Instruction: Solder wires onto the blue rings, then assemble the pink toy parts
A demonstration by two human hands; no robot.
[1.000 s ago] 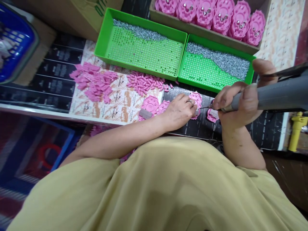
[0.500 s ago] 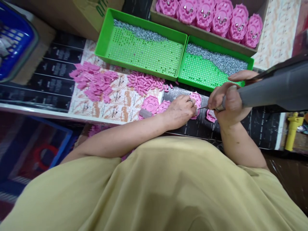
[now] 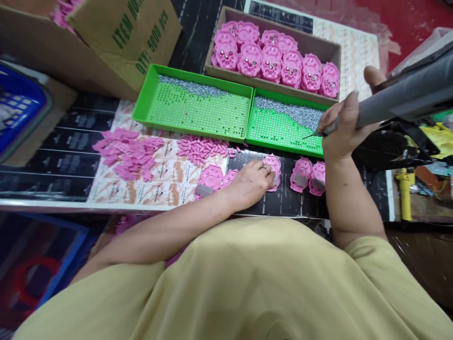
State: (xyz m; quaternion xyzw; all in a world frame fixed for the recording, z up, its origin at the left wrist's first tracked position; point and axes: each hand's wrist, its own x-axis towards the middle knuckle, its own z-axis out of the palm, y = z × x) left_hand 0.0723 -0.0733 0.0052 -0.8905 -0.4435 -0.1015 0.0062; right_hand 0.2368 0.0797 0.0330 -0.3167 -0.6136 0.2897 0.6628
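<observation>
My left hand [image 3: 249, 185] rests on the bench with its fingers closed on the edge of a pink plastic casing [image 3: 275, 165]; part of the casing is hidden beneath them. In my right hand [image 3: 341, 134] is a grey power screwdriver [image 3: 396, 101], its thin bit pointing left above the right green tray [image 3: 279, 134]. Small silver screws [image 3: 286, 109] lie along that tray's far side. Two more pink casings with grey pieces [image 3: 300, 174] lie between my hands, and others [image 3: 210, 178] sit left of my left hand.
A second green tray [image 3: 198, 115] holds more screws. Behind the trays, a cardboard box [image 3: 276, 84] contains stacked pink casings. Loose pink parts [image 3: 129, 153] and small pink cylinders [image 3: 201, 148] are heaped at left, near a large carton [image 3: 141, 42] and a blue basket [image 3: 21, 104].
My right hand has lifted the screwdriver up and away from the casing, toward the right green tray. My left hand stays on the casing. The camera view has shifted.
</observation>
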